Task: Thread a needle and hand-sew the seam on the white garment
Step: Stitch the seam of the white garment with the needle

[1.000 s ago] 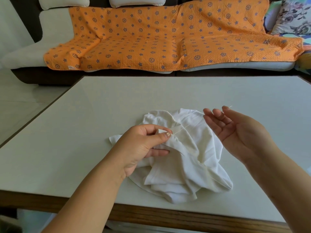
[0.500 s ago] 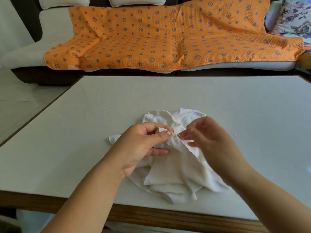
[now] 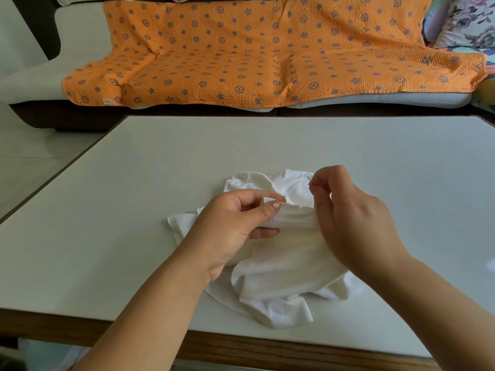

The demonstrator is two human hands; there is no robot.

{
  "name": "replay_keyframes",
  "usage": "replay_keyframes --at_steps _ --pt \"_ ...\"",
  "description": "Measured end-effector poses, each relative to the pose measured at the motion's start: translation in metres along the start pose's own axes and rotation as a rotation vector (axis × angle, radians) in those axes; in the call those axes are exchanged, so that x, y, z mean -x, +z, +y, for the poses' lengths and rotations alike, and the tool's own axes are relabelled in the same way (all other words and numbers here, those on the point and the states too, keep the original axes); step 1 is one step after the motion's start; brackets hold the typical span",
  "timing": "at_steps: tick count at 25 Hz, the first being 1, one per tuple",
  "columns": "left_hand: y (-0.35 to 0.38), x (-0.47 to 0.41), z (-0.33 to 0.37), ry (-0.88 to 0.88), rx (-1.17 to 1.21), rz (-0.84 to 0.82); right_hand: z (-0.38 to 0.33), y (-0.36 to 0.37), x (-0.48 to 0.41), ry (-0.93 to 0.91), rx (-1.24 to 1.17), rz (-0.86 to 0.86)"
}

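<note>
In the head view, the white garment (image 3: 281, 263) lay crumpled on the pale table top (image 3: 134, 196), near the table's front wooden edge (image 3: 241, 352) and about midway across it. Both of the person's bare forearms reached in from the bottom of the frame.

The left hand (image 3: 230, 228) was closed on the cloth. Its thumb and forefinger pinched a raised fold at the upper middle of the garment, and the other fingers curled beneath the fold.

The right hand (image 3: 356, 220) sat just right of that fold, with its back turned to the camera and its heel over the cloth. Its thumb and forefinger were pressed together on a needle (image 3: 308, 178). Only a thin dark tip showed, slanting up and to the left from the fingertips above the garment's far edge. Whether thread ran from the needle to the fabric could not be made out.

Beyond the table stood a light-coloured sofa (image 3: 32, 81) draped with an orange quilted cover (image 3: 241, 54) printed with blue stars and circles. A floral cushion (image 3: 468, 20) rested at its right end.
</note>
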State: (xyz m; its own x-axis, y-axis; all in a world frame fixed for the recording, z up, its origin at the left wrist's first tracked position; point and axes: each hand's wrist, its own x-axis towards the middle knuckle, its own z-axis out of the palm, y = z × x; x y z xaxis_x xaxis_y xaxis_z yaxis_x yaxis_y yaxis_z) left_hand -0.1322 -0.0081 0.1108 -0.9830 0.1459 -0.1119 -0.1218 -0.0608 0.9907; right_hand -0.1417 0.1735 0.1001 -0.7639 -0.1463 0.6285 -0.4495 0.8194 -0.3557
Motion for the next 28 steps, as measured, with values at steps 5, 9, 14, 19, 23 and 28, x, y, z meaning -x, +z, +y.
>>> replay_keyframes --at_steps 5,9,14,19,23,28 --pt "0.008 -0.008 -0.007 0.032 0.015 0.033 0.012 0.007 -0.003 0.051 0.02 -0.019" --pt "0.005 -0.015 -0.012 0.016 0.032 0.04 0.004 -0.005 0.002 0.126 -0.171 -0.015" --pt "0.007 -0.018 -0.014 0.017 0.005 0.023 -0.015 -0.009 0.012 0.332 -0.549 -0.143" --pt "0.007 -0.02 -0.015 0.011 0.003 0.031 -0.019 -0.031 0.004 0.207 -0.507 0.145" --pt "0.011 -0.019 -0.013 0.037 -0.052 0.038 -0.037 -0.033 0.009 0.567 -0.979 -0.419" --pt "0.006 -0.021 -0.015 0.038 -0.055 0.068 -0.015 -0.019 0.01 0.587 -0.569 -0.335"
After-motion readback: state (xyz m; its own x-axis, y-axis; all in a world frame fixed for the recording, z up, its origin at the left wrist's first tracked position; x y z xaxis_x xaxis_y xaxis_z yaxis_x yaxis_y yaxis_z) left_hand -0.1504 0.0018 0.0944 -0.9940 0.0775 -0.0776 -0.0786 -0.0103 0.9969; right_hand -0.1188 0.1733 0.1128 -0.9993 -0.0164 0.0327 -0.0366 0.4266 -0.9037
